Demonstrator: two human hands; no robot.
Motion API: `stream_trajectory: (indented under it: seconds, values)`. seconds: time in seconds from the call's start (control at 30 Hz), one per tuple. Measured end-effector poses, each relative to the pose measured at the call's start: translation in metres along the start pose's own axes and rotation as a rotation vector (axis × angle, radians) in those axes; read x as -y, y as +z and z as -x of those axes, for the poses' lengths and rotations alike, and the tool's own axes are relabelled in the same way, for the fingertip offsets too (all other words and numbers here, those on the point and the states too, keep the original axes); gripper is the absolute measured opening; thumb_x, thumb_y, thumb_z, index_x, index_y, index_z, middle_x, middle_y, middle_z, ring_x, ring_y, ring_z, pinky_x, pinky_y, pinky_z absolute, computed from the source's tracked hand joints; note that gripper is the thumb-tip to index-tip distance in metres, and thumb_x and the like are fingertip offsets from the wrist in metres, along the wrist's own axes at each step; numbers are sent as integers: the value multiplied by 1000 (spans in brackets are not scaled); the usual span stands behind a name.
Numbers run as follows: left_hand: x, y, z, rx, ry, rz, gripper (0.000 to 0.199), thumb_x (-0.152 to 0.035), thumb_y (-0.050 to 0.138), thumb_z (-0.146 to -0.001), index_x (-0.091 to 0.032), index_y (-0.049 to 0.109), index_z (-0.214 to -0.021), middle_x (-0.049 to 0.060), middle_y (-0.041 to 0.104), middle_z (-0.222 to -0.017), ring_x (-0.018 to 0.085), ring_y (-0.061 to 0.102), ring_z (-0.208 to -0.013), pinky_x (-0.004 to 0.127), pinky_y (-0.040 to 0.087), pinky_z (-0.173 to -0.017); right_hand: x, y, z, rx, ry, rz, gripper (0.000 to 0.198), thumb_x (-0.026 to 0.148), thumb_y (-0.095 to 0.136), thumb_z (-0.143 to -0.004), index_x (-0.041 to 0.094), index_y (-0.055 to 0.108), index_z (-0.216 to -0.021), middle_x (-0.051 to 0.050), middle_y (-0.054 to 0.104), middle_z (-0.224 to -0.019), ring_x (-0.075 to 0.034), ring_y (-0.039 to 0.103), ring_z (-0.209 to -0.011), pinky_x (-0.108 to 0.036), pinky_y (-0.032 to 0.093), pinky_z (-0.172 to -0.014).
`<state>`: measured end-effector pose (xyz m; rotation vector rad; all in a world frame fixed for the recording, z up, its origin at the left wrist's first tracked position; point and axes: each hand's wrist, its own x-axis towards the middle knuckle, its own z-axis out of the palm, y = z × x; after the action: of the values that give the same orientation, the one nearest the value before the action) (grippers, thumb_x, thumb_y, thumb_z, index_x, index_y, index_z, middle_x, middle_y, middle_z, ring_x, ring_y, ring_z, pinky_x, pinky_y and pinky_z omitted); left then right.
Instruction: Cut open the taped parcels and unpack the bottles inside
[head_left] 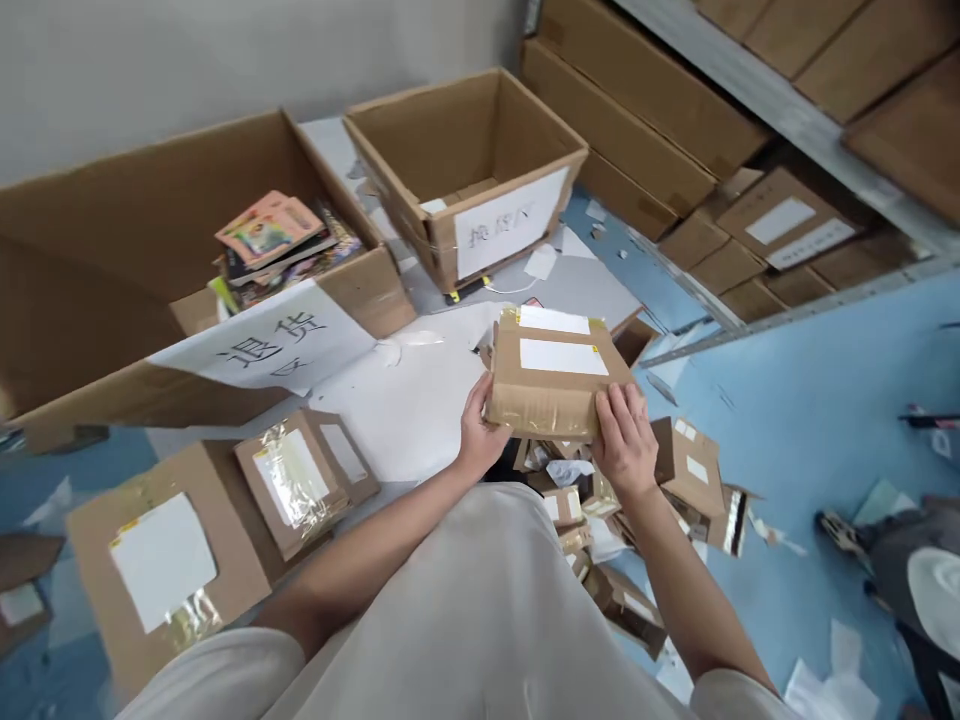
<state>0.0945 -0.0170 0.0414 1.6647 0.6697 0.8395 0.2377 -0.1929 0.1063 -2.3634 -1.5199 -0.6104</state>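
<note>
Between my two hands is a taped cardboard box (547,395) with white labels on its top, held above the near edge of the white table (420,385). My left hand (481,430) grips its left side, the thumb toward the near corner. My right hand (624,435) is closed over the box's near right corner, fingers bent over the top edge. To the left sit a smaller taped carton (300,485) and a larger labelled carton (172,550). The undersides of both hands' grips are hidden.
A big open carton (352,290) holding colourful booklets (274,240) stands at the left, a paper sign on its front. Behind is another open carton (420,225). Loose boxes (686,465) and paper scraps litter the floor at right. Shelving (817,100) holds cartons; a person (911,570) is at far right.
</note>
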Motion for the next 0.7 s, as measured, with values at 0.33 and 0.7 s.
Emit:
stream_trajectory:
  seconds: [0.33,0.7]
  values:
    - [48,53,47,911,-74,-201,89,-28,67,-68,-11,24,-145,18,37,-146,29,38,-134,45,34,-111,-43,-36,148,288,465,189,40,13,42,-88,24,58,-123,-6,66,-118,-22,61,-109,-29,51,-83]
    - [70,-1,17,579,-575,44,52,-34,77,-61,-20,64,-109,12,68,-110,28,63,-107,49,44,-101,-76,59,258,272,841,-25,42,27,39,-85,13,57,-121,-20,62,-116,-33,60,-108,-54,51,-81]
